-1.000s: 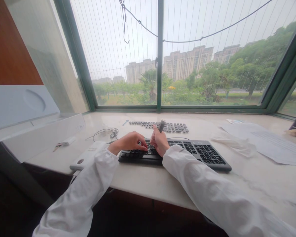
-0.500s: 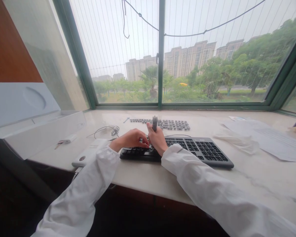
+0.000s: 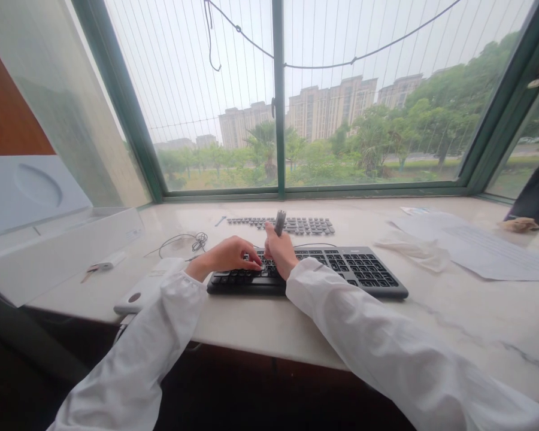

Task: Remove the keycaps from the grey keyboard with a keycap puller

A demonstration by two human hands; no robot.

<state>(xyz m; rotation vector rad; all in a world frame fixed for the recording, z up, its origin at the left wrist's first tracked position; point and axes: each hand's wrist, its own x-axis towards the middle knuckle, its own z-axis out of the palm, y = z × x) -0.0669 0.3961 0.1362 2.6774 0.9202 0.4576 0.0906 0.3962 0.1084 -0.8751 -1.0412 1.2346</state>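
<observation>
A black keyboard [image 3: 377, 272] lies across the table in front of me. Many of its positions show bare key sockets, while dark keycaps are seated along its lower left. My right hand [image 3: 279, 250] is closed round a dark grey stick-like tool [image 3: 280, 222], held upright over the middle-left keys; its lower end is hidden by the hand. Just to the left, my left hand [image 3: 233, 254] rests at the keyboard with bent fingers, thumb and fingertips apart. Behind the keyboard, loose grey keycaps [image 3: 312, 225] are laid out in rows.
On the left are an open white box [image 3: 72, 245], a white device [image 3: 144, 287], a small white item [image 3: 110, 260] and a coiled cable [image 3: 200, 241]. A clear plastic bag [image 3: 415, 252] and paper sheets [image 3: 476, 245] lie right. A dark object [image 3: 534, 194] stands far right.
The view has swung slightly right, so everything appears shifted left. The grey tool leans a little more to the right. Both hands stay at the same part of the keyboard.
</observation>
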